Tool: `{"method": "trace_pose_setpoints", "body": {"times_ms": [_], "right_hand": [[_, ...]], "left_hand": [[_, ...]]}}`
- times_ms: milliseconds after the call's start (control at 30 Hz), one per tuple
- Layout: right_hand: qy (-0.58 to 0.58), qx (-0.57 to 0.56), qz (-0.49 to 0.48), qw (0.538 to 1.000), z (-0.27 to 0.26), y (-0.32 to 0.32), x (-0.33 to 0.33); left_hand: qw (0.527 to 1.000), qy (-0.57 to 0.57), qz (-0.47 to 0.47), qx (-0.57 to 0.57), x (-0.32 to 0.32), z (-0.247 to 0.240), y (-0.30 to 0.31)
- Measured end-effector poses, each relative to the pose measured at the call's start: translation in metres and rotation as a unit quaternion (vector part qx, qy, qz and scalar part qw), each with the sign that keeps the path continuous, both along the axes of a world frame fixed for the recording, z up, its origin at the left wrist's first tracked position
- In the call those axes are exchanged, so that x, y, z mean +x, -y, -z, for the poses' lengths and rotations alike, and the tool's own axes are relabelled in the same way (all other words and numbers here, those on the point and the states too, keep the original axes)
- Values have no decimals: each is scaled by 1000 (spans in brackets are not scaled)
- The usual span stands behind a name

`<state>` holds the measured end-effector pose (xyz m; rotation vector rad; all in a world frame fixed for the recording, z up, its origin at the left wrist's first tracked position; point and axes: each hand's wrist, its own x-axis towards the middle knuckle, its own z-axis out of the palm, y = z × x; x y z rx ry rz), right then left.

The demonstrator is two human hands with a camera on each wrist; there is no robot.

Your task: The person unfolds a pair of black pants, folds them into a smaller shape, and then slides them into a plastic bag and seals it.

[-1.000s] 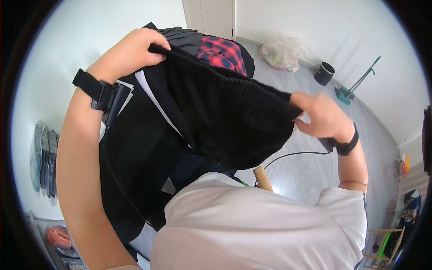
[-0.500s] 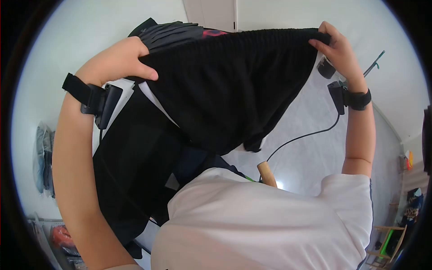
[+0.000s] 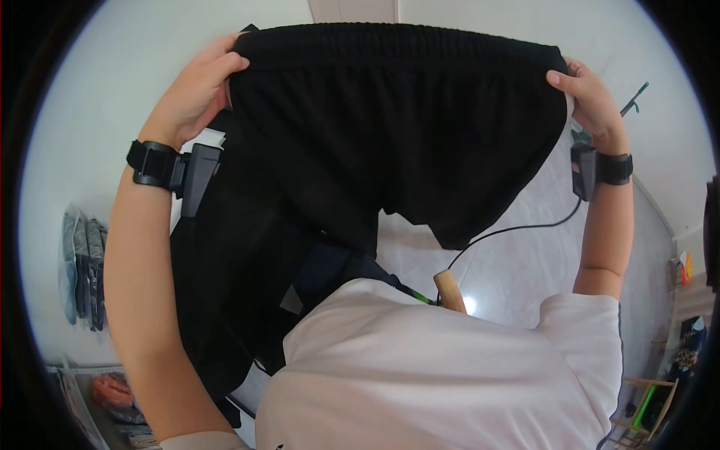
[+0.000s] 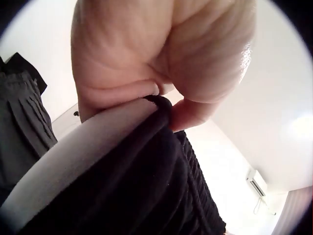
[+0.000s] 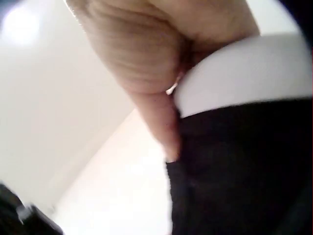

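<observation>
Black shorts [image 3: 420,127] with a gathered elastic waistband hang spread between the two hands, with the two legs hanging down toward the person. My left hand [image 3: 199,90] pinches one end of the waistband, its thumb on the near face. At the other end my right hand [image 3: 589,101] grips the waistband in the same way. A white side panel [image 4: 93,142] runs down from the left hand's grip in the left wrist view. The right wrist view shows a white panel [image 5: 244,73] beside the right thumb.
Other black clothing [image 3: 225,300] lies below the left forearm. A wooden rod end [image 3: 450,291] stands near the person's front. A black cable [image 3: 517,227] trails from the right wrist camera. Bagged clothes [image 3: 86,262] hang at the left wall; a grey pleated garment [image 4: 22,107] shows in the left wrist view.
The right hand has swung up and outward with its end of the waistband, and the left hand has risen slightly. The shorts have gone from slanted and bunched to stretched wide and nearly level.
</observation>
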<state>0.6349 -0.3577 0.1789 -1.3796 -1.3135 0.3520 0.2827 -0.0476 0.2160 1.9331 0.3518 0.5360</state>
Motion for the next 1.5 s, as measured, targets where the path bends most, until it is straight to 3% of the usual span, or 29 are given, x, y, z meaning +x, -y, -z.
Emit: {"method": "trace_pose_setpoints", "body": {"times_ms": [67, 167, 267, 333, 400, 467, 567, 600, 667, 700, 733, 800, 867, 1000, 1100, 1200, 1233, 1267, 1333, 1400, 1433, 1467, 1500], "right_hand": [[-199, -134, -70, 968, -3, -1, 16], [-241, -97, -70, 963, 12, -8, 22], [-275, -95, -84, 953, 19, -21, 33], [-277, -8, 60, 959, 36, -43, 35], [-269, 73, 127, 952, 44, -64, 25], [-323, 135, 140, 926, 52, -77, 19], [-353, 203, 224, 886, 55, -91, -27], [-367, 233, 153, 887, 64, -97, -37], [-367, 219, 166, 889, 65, -105, -79], [-377, 221, 87, 895, 70, -107, -95], [-381, 235, 67, 892, 74, -115, -112], [-313, 209, 102, 921, 87, -126, -137], [-300, 217, 106, 923, 87, -130, -156], [-254, 191, 63, 946, 88, -130, -164], [-185, 181, 72, 963, 98, -130, -168], [-112, 202, 6, 973, 101, -122, -177], [-95, 189, -31, 977, 96, -113, -177], [-95, 188, -31, 977, 95, -107, -175], [-107, 181, -133, 969, 91, -97, -169], [-136, 164, -187, 959, 85, -83, -157], [9, 200, -77, 977, 87, -76, -142], [155, 231, 36, 960, 87, -69, -126], [182, 230, 115, 949, 87, -64, -118]], "left_hand": [[996, 7, -24, -91, 4, 7, -16], [992, -50, 56, -100, 10, 3, 14], [995, -70, 37, -66, 26, 10, 10], [999, -2, -51, -19, 44, 18, 16], [963, 14, -205, 177, 76, 44, -17], [916, 95, -301, 248, 99, 58, -5], [913, 131, -332, 199, 112, 64, 31], [916, 150, -321, 189, 116, 71, 38], [936, 129, -290, 153, 118, 72, 70], [938, 132, -277, 160, 120, 78, 80], [939, 138, -265, 167, 122, 83, 88], [960, 93, -223, 143, 120, 84, 109], [944, 73, -253, 202, 120, 89, 114], [954, 54, -232, 183, 107, 83, 107], [982, 49, -171, 57, 102, 71, 113], [984, 61, -155, 57, 99, 72, 113], [988, 92, -122, -27, 96, 67, 113], [985, 93, -118, -86, 91, 62, 113], [981, 105, -114, -118, 87, 60, 106], [979, 122, -122, -106, 84, 59, 103], [978, 139, -128, -93, 82, 57, 104], [981, 115, -123, -94, 77, 53, 104], [981, 131, -108, -89, 74, 50, 103]]}}
